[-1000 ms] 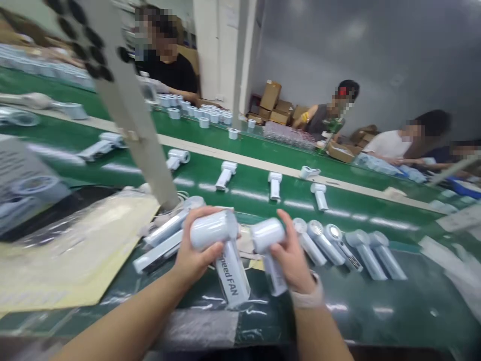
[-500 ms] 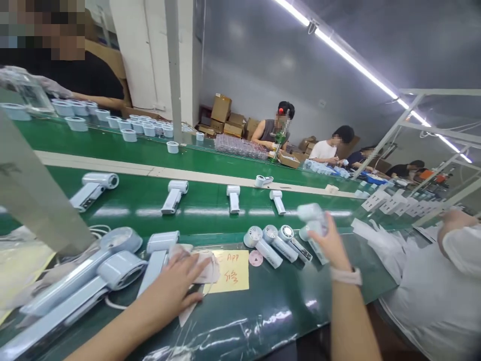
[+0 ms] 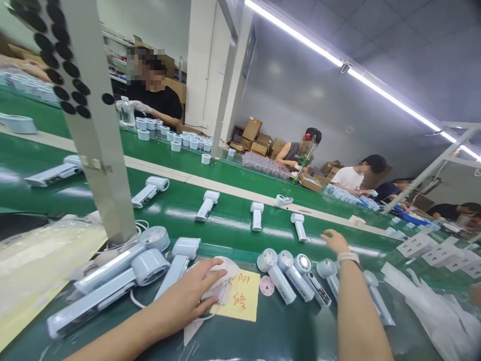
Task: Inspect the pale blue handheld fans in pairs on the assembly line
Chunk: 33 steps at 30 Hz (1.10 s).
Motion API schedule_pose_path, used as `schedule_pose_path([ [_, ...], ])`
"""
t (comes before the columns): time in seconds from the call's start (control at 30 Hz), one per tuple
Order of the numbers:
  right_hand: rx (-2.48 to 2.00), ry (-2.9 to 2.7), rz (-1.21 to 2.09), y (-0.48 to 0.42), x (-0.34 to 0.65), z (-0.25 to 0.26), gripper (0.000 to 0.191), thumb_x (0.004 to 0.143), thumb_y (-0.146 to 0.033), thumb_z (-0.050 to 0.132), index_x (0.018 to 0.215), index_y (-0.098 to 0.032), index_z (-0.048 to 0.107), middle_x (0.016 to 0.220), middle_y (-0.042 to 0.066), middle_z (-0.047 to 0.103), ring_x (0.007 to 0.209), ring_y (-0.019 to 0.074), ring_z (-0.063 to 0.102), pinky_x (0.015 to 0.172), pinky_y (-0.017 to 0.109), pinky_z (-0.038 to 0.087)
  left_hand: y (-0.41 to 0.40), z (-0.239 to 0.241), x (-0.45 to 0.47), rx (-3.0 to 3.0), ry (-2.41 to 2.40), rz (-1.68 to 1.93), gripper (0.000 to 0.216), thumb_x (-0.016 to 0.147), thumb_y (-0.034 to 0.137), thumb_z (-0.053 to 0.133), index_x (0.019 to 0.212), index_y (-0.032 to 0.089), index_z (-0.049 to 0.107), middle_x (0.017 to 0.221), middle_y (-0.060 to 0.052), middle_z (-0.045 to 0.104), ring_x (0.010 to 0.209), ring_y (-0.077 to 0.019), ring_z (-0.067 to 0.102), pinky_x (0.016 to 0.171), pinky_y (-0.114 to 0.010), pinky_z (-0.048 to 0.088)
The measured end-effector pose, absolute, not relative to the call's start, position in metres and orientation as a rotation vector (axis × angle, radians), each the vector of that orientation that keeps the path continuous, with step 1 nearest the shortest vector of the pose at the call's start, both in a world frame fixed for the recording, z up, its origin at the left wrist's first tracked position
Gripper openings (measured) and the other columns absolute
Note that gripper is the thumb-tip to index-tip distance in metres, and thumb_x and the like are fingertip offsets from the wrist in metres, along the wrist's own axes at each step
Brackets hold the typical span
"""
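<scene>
My left hand lies flat on a white cloth-like sheet, beside a yellow handwritten note. Just left of it lie three pale blue handheld fans on the dark green bench. My right hand reaches out over the bench's far edge, fingers spread, holding nothing. Below its wrist a row of several fans lies side by side, heads towards the belt; one fan sits right next to my forearm. A small pink disc lies by the note.
A green conveyor belt carries spaced fans. A grey post with black dots stands at the left. Plastic sheet over yellow card lies far left, white bags at the right. Other people work across the belt.
My right hand has let go of the fan it held; that fan now lies in the row. The hand has stretched forward towards the belt. My left hand stays on the white sheet.
</scene>
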State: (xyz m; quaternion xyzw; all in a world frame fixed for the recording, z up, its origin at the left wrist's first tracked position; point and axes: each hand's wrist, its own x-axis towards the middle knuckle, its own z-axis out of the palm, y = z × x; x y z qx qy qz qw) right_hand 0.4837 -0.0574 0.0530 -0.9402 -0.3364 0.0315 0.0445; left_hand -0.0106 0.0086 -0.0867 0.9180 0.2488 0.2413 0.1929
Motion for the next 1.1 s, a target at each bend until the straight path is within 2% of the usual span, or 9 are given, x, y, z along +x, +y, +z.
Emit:
schedule_pose_path([
  [0.13,-2.828,-1.298,0.361,0.033,0.435,0.031,0.033,0.099,-0.036,0.065,0.127,-0.018,0.063,0.130,0.009,0.064,0.110,0.0251,0.066,0.093,0.046,0.058,0.008,-0.070,-0.012,2.559,0.737,0.609,0.046,0.086,0.022,0.065,0.131,0.024,0.064,0.145,-0.017,0.055,0.131,-0.0361,0.056,0.109,-0.055,0.048],
  [0.37,-2.876,-1.466,0.460,0.126,0.339,0.016,0.034,0.099,-0.037,0.065,0.127,-0.017,0.062,0.129,0.010,0.064,0.110,0.0252,0.066,0.092,0.047,0.058,0.002,-0.048,-0.009,2.528,0.709,0.582,0.051,0.082,0.017,0.069,0.132,0.021,0.060,0.148,-0.020,0.051,0.137,-0.0394,0.048,0.111,-0.061,0.044],
  [0.6,-2.673,-1.638,0.430,0.117,0.262,0.025,0.032,0.099,-0.036,0.066,0.124,-0.016,0.063,0.125,0.010,0.065,0.107,0.0245,0.067,0.092,0.047,0.057,0.007,-0.043,-0.010,2.369,0.663,0.724,0.044,0.082,0.022,0.069,0.126,0.020,0.064,0.149,-0.018,0.050,0.143,-0.0387,0.039,0.118,-0.062,0.033],
  [0.73,-2.343,-1.819,0.462,0.074,0.227,0.040,0.025,0.097,-0.037,0.065,0.108,-0.015,0.071,0.106,0.007,0.073,0.100,0.0243,0.069,0.093,0.040,0.054,0.020,-0.044,-0.011,1.635,0.651,0.941,0.041,0.086,0.040,0.070,0.122,0.022,0.067,0.148,-0.017,0.052,0.144,-0.0357,0.040,0.124,-0.061,0.022],
  [0.8,-2.183,-1.881,0.454,0.044,0.199,0.037,0.028,0.094,-0.039,0.065,0.110,-0.017,0.073,0.113,0.009,0.072,0.112,0.0277,0.066,0.099,0.037,0.050,0.024,-0.045,-0.008,1.188,0.558,0.957,0.056,0.085,0.058,0.069,0.126,0.020,0.064,0.146,-0.019,0.055,0.139,-0.0352,0.048,0.122,-0.059,0.027],
  [0.87,-2.053,-1.906,0.413,0.011,0.169,0.027,0.039,0.088,-0.041,0.071,0.120,-0.019,0.072,0.136,0.013,0.062,0.131,0.0325,0.054,0.111,0.041,0.042,0.023,-0.044,-0.005,0.877,0.451,0.990,0.067,0.083,0.069,0.065,0.127,0.018,0.063,0.140,-0.019,0.061,0.134,-0.0343,0.055,0.118,-0.056,0.035],
  [1.0,-1.678,-1.929,0.399,-0.044,0.135,0.006,0.063,0.074,-0.047,0.083,0.130,-0.024,0.068,0.157,0.017,0.042,0.143,0.0430,0.039,0.117,0.056,0.032,0.017,-0.041,-0.002,0.501,0.358,1.030,0.059,0.076,0.065,0.076,0.107,0.016,0.070,0.112,-0.015,0.076,0.118,-0.0329,0.067,0.109,-0.048,0.049],
  [1.03,-1.601,-1.912,0.460,-0.052,0.137,0.003,0.063,0.076,-0.047,0.081,0.133,-0.024,0.066,0.156,0.016,0.044,0.141,0.0420,0.042,0.115,0.055,0.036,0.016,-0.040,-0.003,0.469,0.363,0.999,0.058,0.073,0.065,0.080,0.102,0.015,0.071,0.105,-0.014,0.077,0.114,-0.0333,0.069,0.106,-0.047,0.052],
  [1.1,-1.646,-1.813,0.570,-0.062,0.149,0.000,0.049,0.091,-0.045,0.066,0.135,-0.025,0.062,0.142,0.015,0.060,0.130,0.0344,0.057,0.105,0.047,0.046,0.016,-0.039,-0.007,0.463,0.381,0.923,0.064,0.065,0.068,0.083,0.097,0.013,0.072,0.100,-0.015,0.078,0.107,-0.0347,0.072,0.100,-0.048,0.055],
])
